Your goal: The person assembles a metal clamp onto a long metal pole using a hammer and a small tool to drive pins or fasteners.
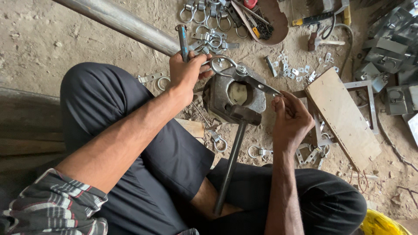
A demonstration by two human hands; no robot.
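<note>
My left hand (186,72) grips a short metal rod (183,41) that stands upright and also touches the ring end of a metal clamp piece (241,74). The clamp piece lies across a heavy iron block (222,98) with a round hole. My right hand (291,118) pinches the flat strap end of that clamp piece at the block's right side. A hammer (233,154) with a dark metal handle leans against the block's near side, its handle running down between my legs.
Several finished ring clamps (209,11) lie on the dirt floor beyond. A long steel pipe (126,21) runs diagonally at top left. A wooden board (342,115) lies right, with small metal bits (300,72), brackets (389,48) and a bowl of tools (270,19) around.
</note>
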